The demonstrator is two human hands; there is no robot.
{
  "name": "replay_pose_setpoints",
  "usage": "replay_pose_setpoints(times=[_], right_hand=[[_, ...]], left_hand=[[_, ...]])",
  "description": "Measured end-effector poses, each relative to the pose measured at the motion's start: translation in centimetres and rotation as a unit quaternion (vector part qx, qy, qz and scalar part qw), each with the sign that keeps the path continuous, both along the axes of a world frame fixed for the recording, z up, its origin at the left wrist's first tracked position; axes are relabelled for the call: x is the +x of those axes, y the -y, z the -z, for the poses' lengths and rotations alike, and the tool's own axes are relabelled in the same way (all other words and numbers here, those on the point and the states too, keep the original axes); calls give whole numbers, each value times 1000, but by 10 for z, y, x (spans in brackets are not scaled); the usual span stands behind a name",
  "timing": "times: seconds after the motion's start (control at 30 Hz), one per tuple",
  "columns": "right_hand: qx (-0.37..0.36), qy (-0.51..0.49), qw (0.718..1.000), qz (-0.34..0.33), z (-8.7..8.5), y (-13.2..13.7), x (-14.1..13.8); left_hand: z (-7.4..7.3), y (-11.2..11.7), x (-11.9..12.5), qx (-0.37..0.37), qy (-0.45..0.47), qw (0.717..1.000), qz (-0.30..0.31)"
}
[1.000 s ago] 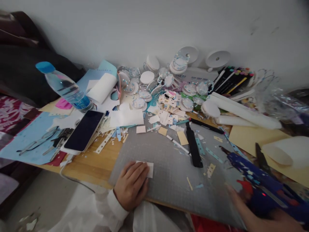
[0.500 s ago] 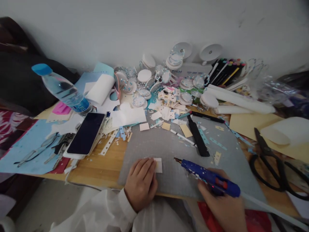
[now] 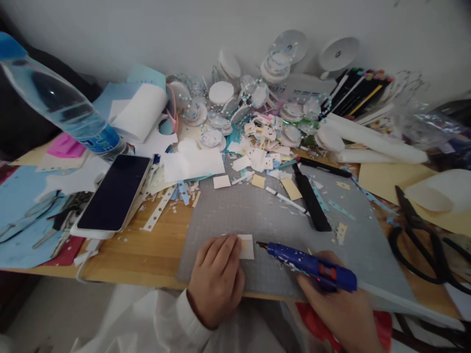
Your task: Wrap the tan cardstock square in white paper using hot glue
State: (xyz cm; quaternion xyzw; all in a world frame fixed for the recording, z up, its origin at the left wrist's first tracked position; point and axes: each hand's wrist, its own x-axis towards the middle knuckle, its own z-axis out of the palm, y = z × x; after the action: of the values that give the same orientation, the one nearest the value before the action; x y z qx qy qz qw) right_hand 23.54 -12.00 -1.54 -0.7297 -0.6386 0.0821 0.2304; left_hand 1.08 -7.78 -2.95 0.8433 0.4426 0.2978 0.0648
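My left hand lies on a small white paper card, fingers together and pressing it to the grey cutting mat. The card's right end shows; my fingers cover the rest. In my right hand is a blue hot glue gun, speckled with paper bits, its small light glowing red. Its metal nozzle points left, a short way from the card's right edge. Beyond it on the mat are a black cutter-like tool, a white pen and a pale paper piece.
Large black scissors lie at the right. A phone and a water bottle stand left. Small cut cards, white round decorated pieces and bundled pens crowd the back by the wall.
The glue gun has moved left, bringing its nozzle closer to the card. My left hand stays on the card. The whole view has shifted, with the bottle now nearer the left edge.
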Motion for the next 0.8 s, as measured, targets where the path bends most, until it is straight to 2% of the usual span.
replay_pose_setpoints(times=[0.33,0.8], right_hand=[[-52,42,998,-22,-5,-16,-6],[-58,89,994,-30,-9,-23,-9]], left_hand=[[-1,-2,3,-32,-10,999,-7],[-3,-2,3,-30,1,1000,-6]])
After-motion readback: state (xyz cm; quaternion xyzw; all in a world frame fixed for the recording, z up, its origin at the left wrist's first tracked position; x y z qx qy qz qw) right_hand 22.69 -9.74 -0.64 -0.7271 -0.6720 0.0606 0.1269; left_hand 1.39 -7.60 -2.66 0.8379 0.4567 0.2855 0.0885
